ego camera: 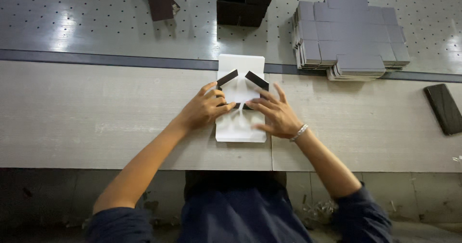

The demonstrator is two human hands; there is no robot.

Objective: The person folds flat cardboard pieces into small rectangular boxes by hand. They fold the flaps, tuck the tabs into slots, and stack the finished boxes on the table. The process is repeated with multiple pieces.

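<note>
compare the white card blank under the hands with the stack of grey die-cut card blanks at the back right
The white card blank is a single sheet; the stack of grey card blanks is many sheets piled up. The white one has two dark flaps folded up and both the left hand and right hand pressing it; the grey stack lies flat, untouched. Both rest on the worktable.

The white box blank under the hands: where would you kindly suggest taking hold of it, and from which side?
I would grip the white box blank by its long side edges, near the folded dark flaps, coming in from both sides. It lies flat on the table, and the left hand and right hand already press its middle.
</note>
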